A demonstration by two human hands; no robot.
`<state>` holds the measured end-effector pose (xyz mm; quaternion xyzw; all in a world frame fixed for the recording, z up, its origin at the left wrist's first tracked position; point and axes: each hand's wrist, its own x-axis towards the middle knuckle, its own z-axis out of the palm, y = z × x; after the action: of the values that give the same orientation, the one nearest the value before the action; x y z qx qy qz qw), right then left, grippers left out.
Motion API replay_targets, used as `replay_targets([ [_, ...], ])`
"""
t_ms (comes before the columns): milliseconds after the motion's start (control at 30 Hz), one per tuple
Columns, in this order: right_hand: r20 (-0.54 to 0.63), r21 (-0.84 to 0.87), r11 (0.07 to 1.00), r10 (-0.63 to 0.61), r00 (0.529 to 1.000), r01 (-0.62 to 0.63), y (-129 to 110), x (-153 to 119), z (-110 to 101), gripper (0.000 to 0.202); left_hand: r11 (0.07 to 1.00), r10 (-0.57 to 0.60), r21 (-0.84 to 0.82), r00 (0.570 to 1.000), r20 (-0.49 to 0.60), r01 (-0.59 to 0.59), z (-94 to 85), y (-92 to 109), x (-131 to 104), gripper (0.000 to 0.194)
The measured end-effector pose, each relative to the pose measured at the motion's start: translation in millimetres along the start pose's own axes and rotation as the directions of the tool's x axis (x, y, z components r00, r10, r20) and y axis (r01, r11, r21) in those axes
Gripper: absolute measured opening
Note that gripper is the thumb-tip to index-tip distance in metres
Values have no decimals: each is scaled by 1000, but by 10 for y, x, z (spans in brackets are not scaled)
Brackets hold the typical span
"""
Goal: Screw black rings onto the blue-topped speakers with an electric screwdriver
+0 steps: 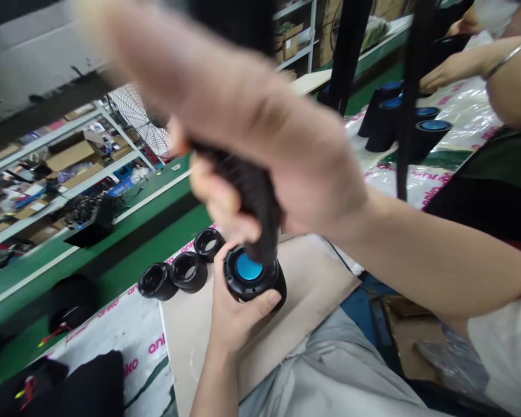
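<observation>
Close to the camera, my right hand point(304, 156) is wrapped round a black tool point(247, 179), its fingers curled about the grip and its thumb side blurred. The tool's lower end is over the rim of a black cylinder with a blue disc point(249, 266) in its top. Around that cylinder my left hand point(234, 313) is closed, thumb at the front and fingers on the far left side. The cylinder stands on a beige board point(312, 289). Beside it sit several black rings point(189, 271).
A person's hand point(451, 70) is among several black cylinders with blue tops point(432, 130) at the upper right. Black fabric-like parts point(93, 385) lie lower left. Shelves with boxes point(76, 156) and a fan point(141, 119) stand behind the green bench point(134, 231).
</observation>
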<state>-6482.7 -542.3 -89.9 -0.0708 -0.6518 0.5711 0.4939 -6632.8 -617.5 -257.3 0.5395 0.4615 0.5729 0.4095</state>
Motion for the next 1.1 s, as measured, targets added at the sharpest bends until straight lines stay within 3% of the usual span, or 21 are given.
replay_targets([
  [67,-141,-83,982,-182,973,172,67,-10,-195,45,999,15,-35,1000,0,-15,20,15,1,86],
  [100,-259,-145,958,-279,925,248,137,-25,-297,46,999,9,-35,1000,8,-9,31,26,-5,86],
  [200,-458,-264,939,-324,828,222,422,-90,-559,50,999,-32,-2,999,-9,32,51,53,-29,87],
  [267,-493,-280,943,-301,816,179,596,-130,-665,52,999,-30,10,999,-15,31,47,56,-34,88],
  [467,-455,-235,966,-209,866,109,809,-185,-754,40,1000,6,-9,1000,5,-6,24,42,-4,88],
  [600,-458,-235,965,-214,863,115,839,-153,-809,43,999,12,-53,999,30,-10,30,37,-4,85],
  [900,-432,-243,964,-209,877,110,761,-203,-789,52,998,49,-33,998,34,-48,30,20,-29,82],
  [1100,-386,-211,967,-215,897,141,717,-253,-756,47,998,49,23,998,27,-50,33,-11,-26,84],
])
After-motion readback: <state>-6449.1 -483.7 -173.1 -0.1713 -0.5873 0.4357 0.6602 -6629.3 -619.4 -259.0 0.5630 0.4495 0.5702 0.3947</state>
